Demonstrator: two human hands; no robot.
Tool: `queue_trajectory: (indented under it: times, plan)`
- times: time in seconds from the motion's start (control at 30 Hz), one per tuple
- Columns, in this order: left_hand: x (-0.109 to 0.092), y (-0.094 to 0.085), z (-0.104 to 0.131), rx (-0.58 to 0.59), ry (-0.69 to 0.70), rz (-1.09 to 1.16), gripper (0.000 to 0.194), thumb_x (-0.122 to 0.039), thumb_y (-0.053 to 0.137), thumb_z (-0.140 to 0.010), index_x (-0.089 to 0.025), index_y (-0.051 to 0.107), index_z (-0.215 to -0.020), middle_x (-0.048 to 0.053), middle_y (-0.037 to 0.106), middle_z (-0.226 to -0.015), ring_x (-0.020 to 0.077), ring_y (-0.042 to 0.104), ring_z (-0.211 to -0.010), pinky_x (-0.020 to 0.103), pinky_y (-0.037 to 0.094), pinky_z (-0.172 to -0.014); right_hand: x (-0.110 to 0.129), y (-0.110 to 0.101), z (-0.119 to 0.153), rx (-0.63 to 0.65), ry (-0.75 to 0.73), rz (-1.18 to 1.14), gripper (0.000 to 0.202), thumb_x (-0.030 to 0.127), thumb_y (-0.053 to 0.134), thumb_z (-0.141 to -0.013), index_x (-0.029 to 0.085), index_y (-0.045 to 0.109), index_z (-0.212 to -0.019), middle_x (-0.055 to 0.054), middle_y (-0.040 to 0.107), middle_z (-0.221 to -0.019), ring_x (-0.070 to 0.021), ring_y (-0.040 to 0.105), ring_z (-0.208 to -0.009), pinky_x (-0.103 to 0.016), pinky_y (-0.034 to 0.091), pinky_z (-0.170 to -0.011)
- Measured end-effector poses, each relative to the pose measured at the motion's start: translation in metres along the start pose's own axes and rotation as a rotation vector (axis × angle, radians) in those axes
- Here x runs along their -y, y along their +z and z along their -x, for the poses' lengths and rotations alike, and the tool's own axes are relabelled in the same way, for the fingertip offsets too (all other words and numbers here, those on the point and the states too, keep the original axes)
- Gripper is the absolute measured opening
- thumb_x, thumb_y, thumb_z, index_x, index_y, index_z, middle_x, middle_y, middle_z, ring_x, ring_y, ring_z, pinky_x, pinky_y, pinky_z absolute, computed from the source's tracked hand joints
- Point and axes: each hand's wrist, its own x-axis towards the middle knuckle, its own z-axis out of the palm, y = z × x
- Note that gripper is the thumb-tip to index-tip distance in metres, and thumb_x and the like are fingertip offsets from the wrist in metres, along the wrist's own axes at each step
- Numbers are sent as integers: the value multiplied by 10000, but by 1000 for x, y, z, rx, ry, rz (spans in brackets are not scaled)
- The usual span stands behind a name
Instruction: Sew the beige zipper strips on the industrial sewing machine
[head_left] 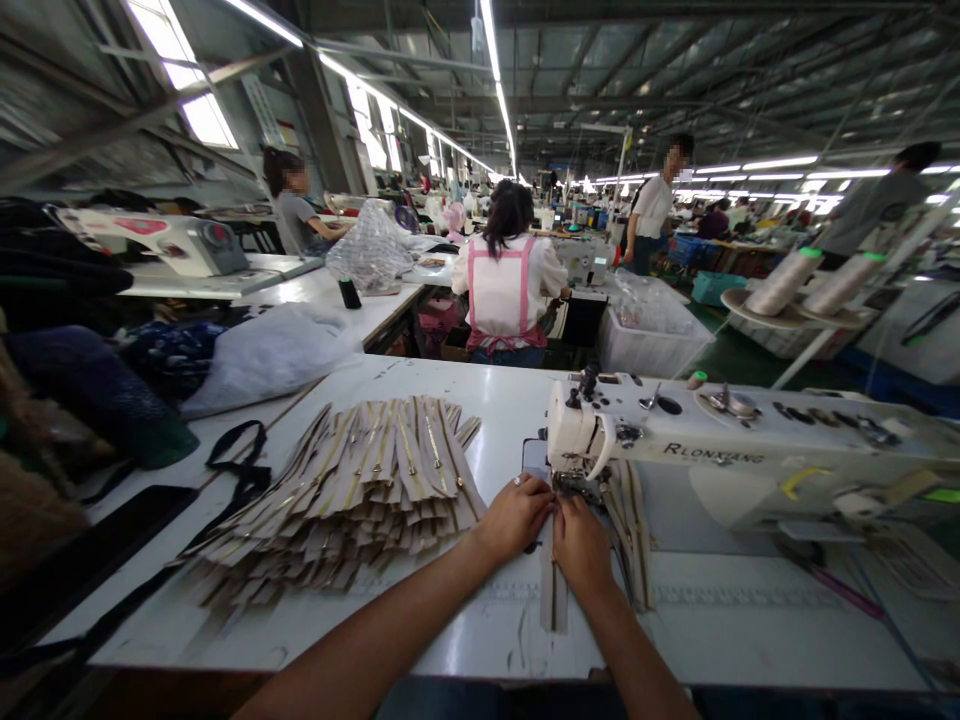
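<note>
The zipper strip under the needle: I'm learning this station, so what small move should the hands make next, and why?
Probably ease the zipper strip straight forward under the sewing machine. The left hand and right hand press flat on either side of it right at the needle, and most of its length trails toward the table edge.

Brand on machine arm: "RLONXIANG" or close to it, in dark capitals along the front of the white sewing machine (pixel 750 440); the middle letters are hard to make out.
Wall sign: a pale board (pixel 264 112) on the pillar at upper left carries writing too small to read.
Red patch: a red label (pixel 140 226) on the far machine at left, its lettering blurred.
Other text: none legible.
</note>
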Motion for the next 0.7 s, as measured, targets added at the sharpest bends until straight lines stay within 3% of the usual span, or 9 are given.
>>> queue_trajectory:
  times: [0.13, 0.3, 0.37, 0.47, 0.57, 0.7]
  plan:
    - [-12, -7, 4, 52, -156, -43, 203, -199, 479, -930, -169, 672, -984, 91, 598, -967, 212, 585, -897, 347, 517, -818, 4, -4, 3, 10, -37, -15, 342, 165, 373, -950, 149, 650, -1151, -101, 688, -989, -186, 670, -882, -252, 486, -740]
    - [-37, -3, 21, 187, -301, -106, 246, -59, 488, -822, -130, 575, -1041, 128, 608, -948, 243, 594, -852, 361, 521, -761, 4, -1, 10, 3, -158, -142, 367, 207, 338, -967, 176, 658, -1144, -87, 699, -960, -188, 673, -876, -275, 506, -767]
    - [-45, 1, 29, 149, -346, -69, 313, -33, 496, -791, -132, 539, -1085, 138, 604, -980, 256, 587, -881, 379, 517, -787, 0, 3, 12, -40, -177, -208, 385, 254, 316, -982, 177, 645, -1166, -93, 704, -993, -193, 679, -889, -290, 523, -768]
    - [-54, -6, 38, -81, -476, 138, 246, -62, 423, -869, -174, 533, -1058, 106, 584, -981, 212, 588, -856, 337, 518, -794, -6, 12, 13, -120, -186, -295, 411, 314, 306, -989, 159, 622, -1201, -124, 699, -1089, -213, 680, -953, -318, 546, -775]
    - [-57, -45, 41, -369, -488, 283, 235, -126, 348, -943, -206, 562, -994, 70, 577, -951, 181, 581, -894, 297, 503, -824, -10, 18, 13, -127, -171, -332, 420, 329, 308, -988, 148, 623, -1200, -136, 693, -1130, -226, 670, -1009, -330, 552, -800]
    - [-39, -141, 39, -588, -499, 114, 225, -212, 390, -945, -203, 614, -967, 53, 604, -931, 193, 581, -886, 306, 483, -812, -11, 20, 15, -94, -163, -351, 428, 353, 305, -991, 151, 630, -1185, -130, 696, -1128, -226, 668, -1023, -331, 548, -819]
